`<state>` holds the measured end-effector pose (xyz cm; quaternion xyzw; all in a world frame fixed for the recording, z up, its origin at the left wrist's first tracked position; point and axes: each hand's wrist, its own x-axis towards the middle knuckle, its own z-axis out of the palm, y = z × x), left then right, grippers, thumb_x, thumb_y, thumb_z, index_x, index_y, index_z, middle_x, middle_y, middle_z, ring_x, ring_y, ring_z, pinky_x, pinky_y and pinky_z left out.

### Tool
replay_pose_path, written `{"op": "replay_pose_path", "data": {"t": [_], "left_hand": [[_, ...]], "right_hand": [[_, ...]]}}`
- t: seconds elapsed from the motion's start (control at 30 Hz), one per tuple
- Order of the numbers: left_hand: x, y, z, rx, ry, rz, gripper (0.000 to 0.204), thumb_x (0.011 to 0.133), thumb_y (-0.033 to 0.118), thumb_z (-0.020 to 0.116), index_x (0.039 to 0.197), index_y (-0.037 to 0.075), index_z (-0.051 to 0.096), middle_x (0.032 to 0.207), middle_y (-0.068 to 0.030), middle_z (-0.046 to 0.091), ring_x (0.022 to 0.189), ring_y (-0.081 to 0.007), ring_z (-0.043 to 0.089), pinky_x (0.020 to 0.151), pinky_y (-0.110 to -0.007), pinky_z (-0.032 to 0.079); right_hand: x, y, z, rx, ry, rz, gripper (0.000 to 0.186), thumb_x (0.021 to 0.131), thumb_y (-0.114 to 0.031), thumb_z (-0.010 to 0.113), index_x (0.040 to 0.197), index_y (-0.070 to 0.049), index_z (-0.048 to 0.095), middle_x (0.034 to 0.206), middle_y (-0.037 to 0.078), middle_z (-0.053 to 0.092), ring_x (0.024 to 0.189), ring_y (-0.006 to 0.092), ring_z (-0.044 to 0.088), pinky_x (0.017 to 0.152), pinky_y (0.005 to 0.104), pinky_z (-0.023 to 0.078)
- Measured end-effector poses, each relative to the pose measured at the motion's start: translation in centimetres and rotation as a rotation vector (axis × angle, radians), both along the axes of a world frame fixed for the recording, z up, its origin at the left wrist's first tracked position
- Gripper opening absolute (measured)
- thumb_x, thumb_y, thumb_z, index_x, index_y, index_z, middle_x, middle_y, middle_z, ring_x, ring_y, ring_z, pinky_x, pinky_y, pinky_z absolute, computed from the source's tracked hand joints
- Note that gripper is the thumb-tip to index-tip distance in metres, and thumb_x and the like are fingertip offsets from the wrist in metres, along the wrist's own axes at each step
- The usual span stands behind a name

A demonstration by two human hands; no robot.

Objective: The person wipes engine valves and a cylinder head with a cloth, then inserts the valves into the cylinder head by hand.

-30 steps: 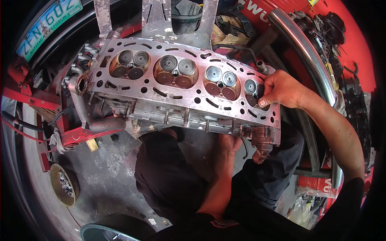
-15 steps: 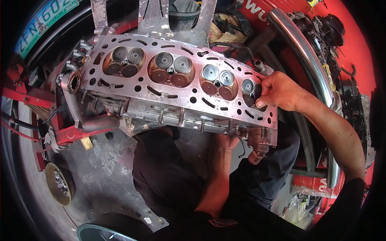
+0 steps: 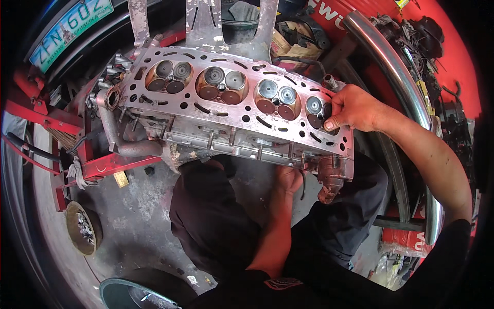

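Note:
A metal cylinder head [image 3: 242, 114] lies with its flat face up, slightly tilted down to the right. Round valves sit in its several chambers; some faces are shiny grey, others dark brown. My right hand [image 3: 355, 109] is closed over the right-end chamber, its thumb and bent fingers at an engine valve [image 3: 333, 131] there. The hand covers part of that chamber. From below, my left hand [image 3: 289, 179] reaches up under the head's near side. Its fingers are hidden by the casting.
A red stand [image 3: 105, 166] and a bent pipe [image 3: 116, 141] are at the left. A chrome tube [image 3: 386, 62] curves past my right arm. On the floor stand a small bowl [image 3: 72, 234] and a dark basin [image 3: 110, 288]. A metal seat frame [image 3: 203, 23] is behind.
The cylinder head appears shifted slightly right in view at its left end, along with the surroundings. My right hand stays at the right-end chamber, my left hand underneath.

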<state>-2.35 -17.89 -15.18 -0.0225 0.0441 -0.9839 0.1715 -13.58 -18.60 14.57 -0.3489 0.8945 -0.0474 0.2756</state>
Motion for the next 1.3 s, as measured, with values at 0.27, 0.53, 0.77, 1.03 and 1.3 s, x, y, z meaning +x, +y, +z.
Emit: {"op": "replay_pose_path", "data": {"t": [0.27, 0.53, 0.77, 1.03, 1.3], "left_hand": [[0.0, -0.2, 2.4, 0.134, 0.08, -0.075, 0.03, 0.092, 0.026, 0.054, 0.112, 0.006, 0.061, 0.087, -0.0057, 0.068, 0.068, -0.0148, 0.062, 0.056, -0.027, 0.048], [-0.4, 0.1, 2.8, 0.321, 0.057, -0.021, 0.043, 0.09, 0.033, 0.056, 0.124, 0.007, 0.058, 0.122, -0.0102, 0.062, 0.115, -0.0276, 0.056, 0.102, -0.046, 0.043], [-1.0, 1.1, 1.0, 0.363, 0.125, -0.04, 0.058, 0.09, 0.043, 0.058, 0.135, 0.008, 0.049, 0.135, -0.0104, 0.053, 0.124, -0.0292, 0.05, 0.106, -0.049, 0.039], [-1.6, 0.9, 0.3, 0.359, 0.227, -0.019, 0.051, 0.092, 0.037, 0.055, 0.133, 0.007, 0.051, 0.134, -0.0119, 0.055, 0.124, -0.0296, 0.05, 0.106, -0.049, 0.04], [-1.2, 0.9, 0.8, 0.14, -0.023, 0.007, 0.046, 0.091, 0.034, 0.059, 0.129, 0.008, 0.053, 0.127, -0.0084, 0.058, 0.117, -0.0255, 0.055, 0.096, -0.042, 0.048]], "right_hand": [[-0.4, 0.3, -0.3, -0.008, -0.005, -0.013, 0.031, 0.067, -0.02, 0.088, 0.064, -0.001, 0.063, 0.064, 0.01, 0.063, 0.064, 0.0163, 0.059, 0.06, 0.0341, 0.046], [0.9, -1.3, 0.6, 0.112, 0.04, -0.056, 0.031, 0.066, -0.019, 0.088, 0.065, -0.001, 0.063, 0.066, 0.01, 0.065, 0.066, 0.0168, 0.061, 0.062, 0.0342, 0.047], [0.7, -0.9, 0.0, 0.082, 0.018, -0.069, 0.03, 0.067, -0.017, 0.087, 0.064, -0.001, 0.062, 0.067, 0.01, 0.065, 0.066, 0.0161, 0.06, 0.064, 0.0336, 0.047], [0.5, -1.5, 0.4, 0.082, -0.007, -0.091, 0.027, 0.07, -0.012, 0.085, 0.065, -0.002, 0.061, 0.063, 0.004, 0.063, 0.058, 0.0123, 0.058, 0.048, 0.0293, 0.049], [-0.7, 0.0, 0.2, 0.029, -0.1, -0.071, 0.035, 0.068, -0.022, 0.088, 0.063, -0.004, 0.059, 0.062, 0.005, 0.06, 0.056, 0.0141, 0.058, 0.046, 0.0303, 0.048]]}}
